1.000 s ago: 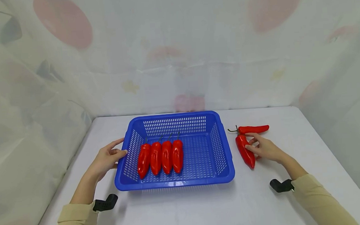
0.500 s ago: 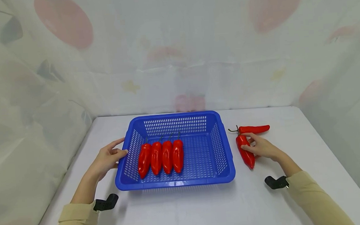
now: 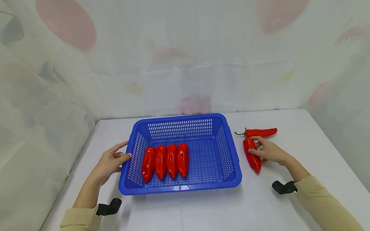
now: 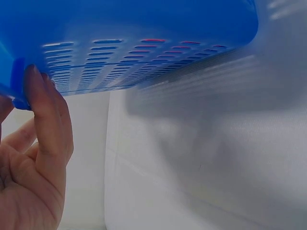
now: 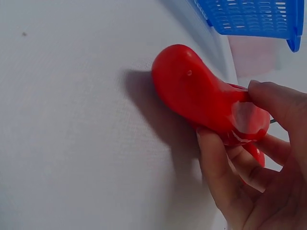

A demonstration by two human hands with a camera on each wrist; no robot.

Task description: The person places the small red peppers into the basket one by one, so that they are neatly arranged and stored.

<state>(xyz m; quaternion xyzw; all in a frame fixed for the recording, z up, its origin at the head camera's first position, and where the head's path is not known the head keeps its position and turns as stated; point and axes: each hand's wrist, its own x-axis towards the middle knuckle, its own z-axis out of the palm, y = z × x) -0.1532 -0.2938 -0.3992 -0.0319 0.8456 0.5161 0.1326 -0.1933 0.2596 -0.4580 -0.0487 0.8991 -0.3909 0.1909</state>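
A blue plastic basket (image 3: 180, 188) with slotted walls holds several red chili peppers (image 3: 172, 161), side by side in its left half, stems to the back. At its left rim my left hand (image 3: 109, 163) grips the edge, thumb on top; the left wrist view shows fingers against the outer wall. Right of the basket, my right hand (image 3: 271, 151) pinches a red chili pepper (image 3: 253, 161) between thumb and fingers. In the right wrist view that pepper's blunt tip points away from the palm. Just behind it another red chili pepper (image 3: 263, 132) lies crosswise, stem to the left.
All of this is on a white table (image 3: 191, 217). A pale curtain (image 3: 233, 73) with faded prints hangs behind the table and along both sides. Black wrist cameras (image 3: 284, 187) sit by both sleeves.
The right hand has moved slightly left and closed its thumb and fingers onto the pepper, which has shifted a little. The left hand and the basket have stayed nearly still.
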